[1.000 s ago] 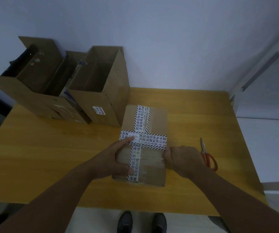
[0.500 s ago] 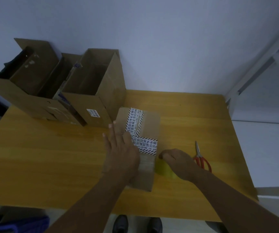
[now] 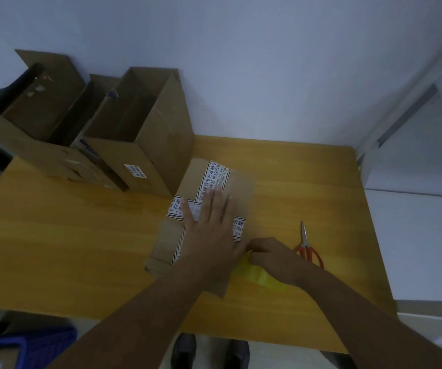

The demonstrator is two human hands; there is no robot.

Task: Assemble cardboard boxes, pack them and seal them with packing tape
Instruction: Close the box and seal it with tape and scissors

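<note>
Small box nearly sealed, bigger ones waiting open.

The small box is sitting mid-tabletop, already crossed with printed tape. The left hand is pressing flat on its lid, fingers spread. The right hand is curling at its right edge over a yellow tape strip; pinching or pressing, I cannot tell. The open boxes behind are standing unsealed, so I'd judge plenty is left.
</note>
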